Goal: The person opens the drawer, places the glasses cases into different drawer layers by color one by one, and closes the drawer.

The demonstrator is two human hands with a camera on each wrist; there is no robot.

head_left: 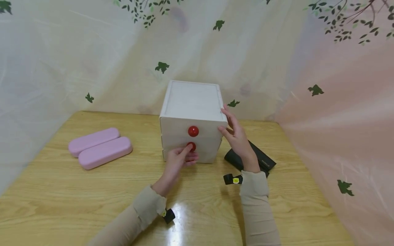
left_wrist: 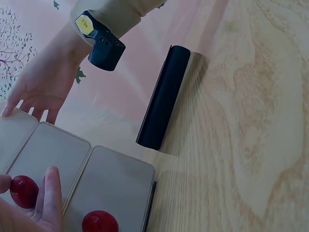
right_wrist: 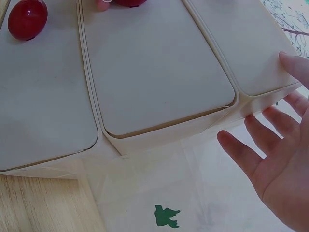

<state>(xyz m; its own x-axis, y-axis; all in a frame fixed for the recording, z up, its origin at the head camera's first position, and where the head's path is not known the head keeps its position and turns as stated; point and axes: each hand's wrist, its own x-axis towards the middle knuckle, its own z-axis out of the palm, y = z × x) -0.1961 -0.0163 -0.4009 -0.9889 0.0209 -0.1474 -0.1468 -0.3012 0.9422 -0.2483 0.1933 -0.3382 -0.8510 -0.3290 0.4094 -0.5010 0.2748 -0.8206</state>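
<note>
A white three-drawer box [head_left: 194, 100] with round red knobs stands at the table's middle. My left hand [head_left: 178, 160] is at its front, thumb and fingers pinching the middle drawer's red knob [left_wrist: 24, 192]. The top drawer's knob [head_left: 193, 131] is just above that hand. In the left wrist view the bottom drawer's knob [left_wrist: 100, 222] shows; from the head it is hidden. At the box's upper right edge is my right hand [head_left: 238, 138], its thumb on the top drawer's front and its fingers extended along the side. All the drawers look closed.
Two long, rounded purple cases [head_left: 105, 152] lie side by side on the wooden table [head_left: 123, 191] at left. Right of the box, partly under my right forearm, lies a black case [head_left: 261, 158] with small lettering. A leaf-patterned curtain [head_left: 129, 68] hangs close behind the table.
</note>
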